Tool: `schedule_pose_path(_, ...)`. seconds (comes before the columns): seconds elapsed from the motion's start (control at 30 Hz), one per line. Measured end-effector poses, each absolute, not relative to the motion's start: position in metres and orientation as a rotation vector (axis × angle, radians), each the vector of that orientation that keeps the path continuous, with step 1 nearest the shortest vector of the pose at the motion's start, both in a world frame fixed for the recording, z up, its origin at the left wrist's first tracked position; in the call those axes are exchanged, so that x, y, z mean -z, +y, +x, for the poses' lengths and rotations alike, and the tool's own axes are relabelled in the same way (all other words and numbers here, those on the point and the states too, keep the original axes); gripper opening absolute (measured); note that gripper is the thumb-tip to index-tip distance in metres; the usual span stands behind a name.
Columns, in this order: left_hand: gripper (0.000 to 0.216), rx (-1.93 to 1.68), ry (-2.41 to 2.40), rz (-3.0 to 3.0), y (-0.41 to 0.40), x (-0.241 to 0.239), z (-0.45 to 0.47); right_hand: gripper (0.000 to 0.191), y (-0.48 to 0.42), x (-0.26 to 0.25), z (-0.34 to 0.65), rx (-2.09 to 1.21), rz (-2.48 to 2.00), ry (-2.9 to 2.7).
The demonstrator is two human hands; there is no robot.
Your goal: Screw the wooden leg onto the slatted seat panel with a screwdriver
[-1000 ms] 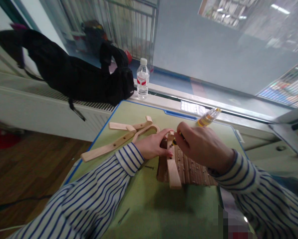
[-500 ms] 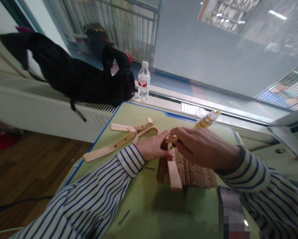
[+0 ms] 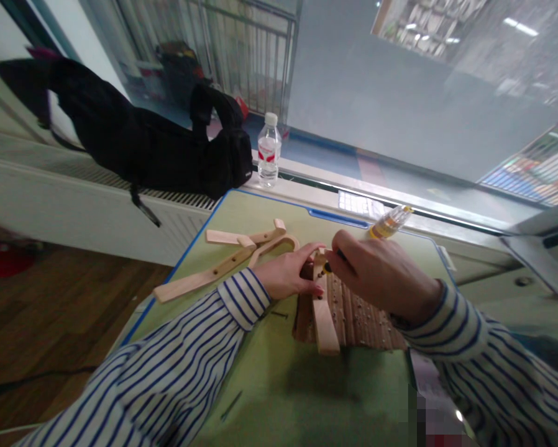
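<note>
The step in hand looks like working a fastener into the wooden piece (image 3: pixel 326 329): the left hand (image 3: pixel 283 275) is clamped around its far part, and the right hand (image 3: pixel 384 273) is closed on a yellow-and-black tool (image 3: pixel 327 267), mostly hidden, perhaps a screwdriver. The next move probably calls for steady pressure, the tool kept in line with the hole. The piece lies across the left part of a ridged brown block (image 3: pixel 370 326) on the tabletop (image 3: pixel 269 385); it is pale, smooth and slim, dark spots along it, its near end jutting past the block
</note>
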State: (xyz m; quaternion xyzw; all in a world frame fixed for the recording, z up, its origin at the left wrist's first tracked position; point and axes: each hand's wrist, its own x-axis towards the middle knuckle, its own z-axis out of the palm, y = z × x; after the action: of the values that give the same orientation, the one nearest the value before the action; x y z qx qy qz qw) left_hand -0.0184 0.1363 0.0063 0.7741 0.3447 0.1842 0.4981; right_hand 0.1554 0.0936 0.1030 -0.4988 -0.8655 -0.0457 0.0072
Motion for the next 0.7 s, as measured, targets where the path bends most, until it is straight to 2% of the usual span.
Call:
schedule_pose_path(0.2, 0.076, -0.470, 0.808, 1.902, 0.137, -0.004, -0.018, 0.015, 0.092, -0.115, 0.151, 0.045, -1.395, -2.837)
schedule_pose_path(0.47, 0.075, -0.456, 0.863, 1.912, 0.137, -0.008, -0.018, 0.015, 0.096, -0.113, 0.153, -0.134, -1.241, -2.935)
schedule_pose_path(0.7, 0.074, -0.480, 0.831, 1.871, 0.137, -0.005, -0.018, 0.017, 0.091, -0.100, 0.148, 0.040, -1.322, -2.783)
